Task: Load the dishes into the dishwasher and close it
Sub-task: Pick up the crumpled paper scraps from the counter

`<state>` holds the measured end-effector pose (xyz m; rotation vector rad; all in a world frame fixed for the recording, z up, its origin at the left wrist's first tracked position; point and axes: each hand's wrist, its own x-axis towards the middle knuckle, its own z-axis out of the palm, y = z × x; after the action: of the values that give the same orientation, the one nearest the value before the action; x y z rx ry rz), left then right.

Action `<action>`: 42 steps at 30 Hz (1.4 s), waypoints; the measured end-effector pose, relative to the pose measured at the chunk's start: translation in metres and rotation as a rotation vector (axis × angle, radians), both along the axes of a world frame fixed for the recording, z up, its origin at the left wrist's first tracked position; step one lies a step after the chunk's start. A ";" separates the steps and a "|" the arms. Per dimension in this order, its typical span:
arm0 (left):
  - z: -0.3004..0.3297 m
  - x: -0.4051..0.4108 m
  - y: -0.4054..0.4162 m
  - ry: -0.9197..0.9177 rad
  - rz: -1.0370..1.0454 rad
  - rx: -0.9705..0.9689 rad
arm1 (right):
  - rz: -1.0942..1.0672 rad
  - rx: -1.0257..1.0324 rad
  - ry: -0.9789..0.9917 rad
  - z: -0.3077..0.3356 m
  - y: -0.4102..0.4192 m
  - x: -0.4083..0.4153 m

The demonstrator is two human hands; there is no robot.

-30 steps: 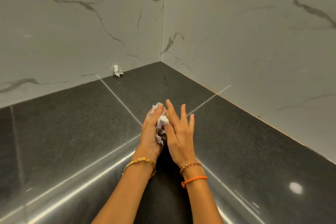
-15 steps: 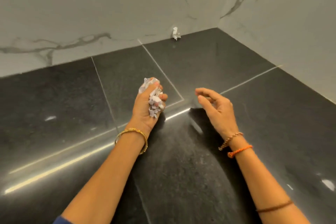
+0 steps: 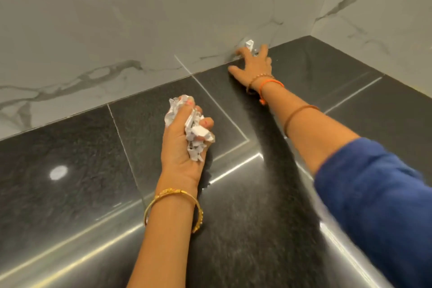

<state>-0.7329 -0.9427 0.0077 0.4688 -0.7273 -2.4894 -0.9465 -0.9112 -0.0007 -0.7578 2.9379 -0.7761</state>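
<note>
No dishes and no dishwasher are in view. My left hand (image 3: pixel 178 147) grips a wad of crumpled white paper scraps (image 3: pixel 198 134) just above the black stone counter (image 3: pixel 70 166). My right hand (image 3: pixel 253 66) is stretched far out to the foot of the back wall, with its fingers spread. They reach a small white paper scrap (image 3: pixel 249 44) that lies where counter and wall meet. The scrap shows between and above the fingertips, which are blurred. I cannot see any finger closed round it.
White marble walls (image 3: pixel 117 18) with grey veins bound the counter at the back and at the right (image 3: pixel 385 7), meeting in a corner at the upper right. The polished counter shows tile seams and light reflections.
My right hand left the wad and reached forward to the scrap at the wall. My left hand kept the wad. The view swung left, so the corner now sits at the upper right.
</note>
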 end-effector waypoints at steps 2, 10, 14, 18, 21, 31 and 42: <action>0.000 0.000 -0.001 0.018 -0.009 0.008 | -0.103 0.028 0.107 -0.008 -0.017 -0.011; 0.002 0.001 0.000 0.008 0.010 0.053 | 0.180 -0.156 0.561 -0.003 0.002 0.028; 0.004 0.001 0.002 -0.010 0.100 0.083 | 0.403 -0.169 0.729 -0.004 0.038 0.079; 0.006 0.008 0.007 -0.041 0.155 0.083 | 0.389 -0.227 0.790 -0.012 0.083 0.129; 0.014 0.029 0.018 -0.024 0.156 0.108 | 0.405 -0.426 0.594 -0.005 0.102 0.159; 0.044 0.126 0.117 -0.045 0.166 0.204 | -0.281 -1.546 -1.175 0.073 0.132 0.293; 0.078 0.197 0.195 0.222 0.159 0.245 | 0.011 -1.613 -1.208 0.098 0.195 0.385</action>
<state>-0.5360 -0.7472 0.0861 0.3138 -0.2885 -2.4381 -0.5617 -0.7158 0.0974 -0.0292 0.8682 -2.3440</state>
